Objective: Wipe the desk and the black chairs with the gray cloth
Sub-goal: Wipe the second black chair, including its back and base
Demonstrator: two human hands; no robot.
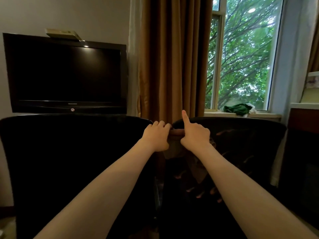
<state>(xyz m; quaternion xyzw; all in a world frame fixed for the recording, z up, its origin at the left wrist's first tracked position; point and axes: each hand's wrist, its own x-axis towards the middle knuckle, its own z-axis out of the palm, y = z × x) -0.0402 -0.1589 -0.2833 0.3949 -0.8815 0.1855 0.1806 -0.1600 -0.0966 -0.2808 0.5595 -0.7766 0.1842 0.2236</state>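
Left black chair [69,161], right black chair [241,152]: backs side by side, top edges level, narrow gap between. Behind: dark television [65,73] at left, brown curtain [172,57] at centre, window [245,54] at right, green bundle [236,109] on sill. Wooden cabinet [302,121] close against right chair, hemming that side. Gray cloth [174,144] draped in gap between chair backs, long axis vertical, hanging down. Left hand [157,137]: fingers curled over cloth's top edge, gripping. Right hand [195,135]: thumb and curled fingers pinching same edge, index finger straight up.
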